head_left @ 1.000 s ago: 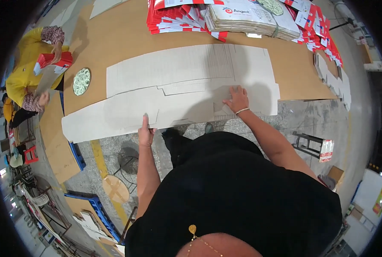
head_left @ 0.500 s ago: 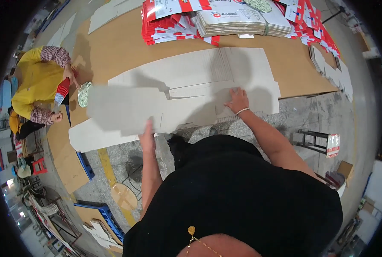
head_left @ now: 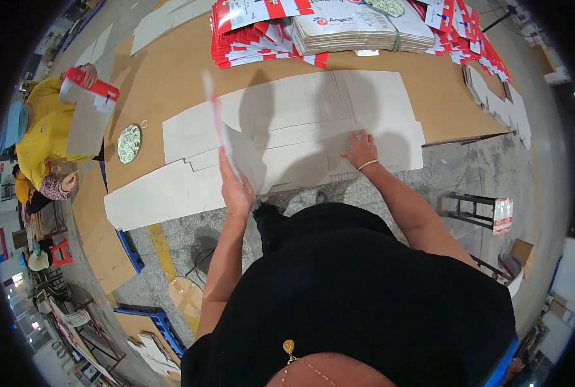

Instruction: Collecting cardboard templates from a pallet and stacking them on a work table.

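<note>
My left hand (head_left: 237,190) is closed on the lower end of a flat cardboard sheet (head_left: 223,126), held up nearly edge-on above the table. Its upper part is blurred, and some red print shows along it. Below lies a spread of overlapping pale grey cardboard sheets (head_left: 287,137), the faces up plain and unprinted. On the right part of this spread rests my right hand (head_left: 362,151), fingers stretched out and palm down, near the edge closest to me.
Behind the spread stand a pile of red and white printed cardboard (head_left: 252,46) and a tied bundle (head_left: 365,42). A round dish of pale green bands (head_left: 129,143) is on the left. Beyond it, a person in yellow (head_left: 42,129) holds printed cardboard. A stool (head_left: 500,217) stands right.
My left hand has lifted its sheet off the left of the spread and turned it upright. The right hand is nearly still. The person at left has raised a red and white piece.
</note>
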`<act>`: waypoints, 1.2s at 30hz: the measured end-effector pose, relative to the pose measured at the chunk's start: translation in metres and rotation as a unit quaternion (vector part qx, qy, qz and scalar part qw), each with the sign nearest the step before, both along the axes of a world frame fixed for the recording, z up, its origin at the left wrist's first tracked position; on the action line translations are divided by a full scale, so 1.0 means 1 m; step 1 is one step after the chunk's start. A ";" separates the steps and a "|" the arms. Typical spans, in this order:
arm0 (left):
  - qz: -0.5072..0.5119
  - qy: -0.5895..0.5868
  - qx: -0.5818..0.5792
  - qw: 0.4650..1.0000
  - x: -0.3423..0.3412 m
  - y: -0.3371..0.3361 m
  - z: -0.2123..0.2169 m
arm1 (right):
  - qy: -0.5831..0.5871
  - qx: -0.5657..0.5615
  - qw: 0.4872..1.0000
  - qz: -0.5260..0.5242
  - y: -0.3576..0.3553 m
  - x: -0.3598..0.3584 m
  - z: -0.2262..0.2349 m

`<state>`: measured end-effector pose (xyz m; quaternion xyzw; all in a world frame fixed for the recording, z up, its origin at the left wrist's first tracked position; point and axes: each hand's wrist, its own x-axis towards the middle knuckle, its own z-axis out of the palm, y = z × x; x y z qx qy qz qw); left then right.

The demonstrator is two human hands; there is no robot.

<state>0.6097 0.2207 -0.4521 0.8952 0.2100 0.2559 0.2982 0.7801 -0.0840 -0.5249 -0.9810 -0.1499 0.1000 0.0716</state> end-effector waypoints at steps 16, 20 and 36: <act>0.019 -0.055 0.047 0.997 0.016 -0.021 0.019 | -0.016 -0.007 1.000 -0.005 -0.030 0.005 -0.005; 0.105 -0.017 -0.464 0.879 -0.032 0.040 -0.045 | -0.003 -0.014 1.000 0.001 -0.020 0.007 -0.004; 0.094 -0.066 -0.228 0.967 -0.013 0.011 -0.018 | -0.022 -0.008 1.000 0.005 -0.037 0.009 -0.006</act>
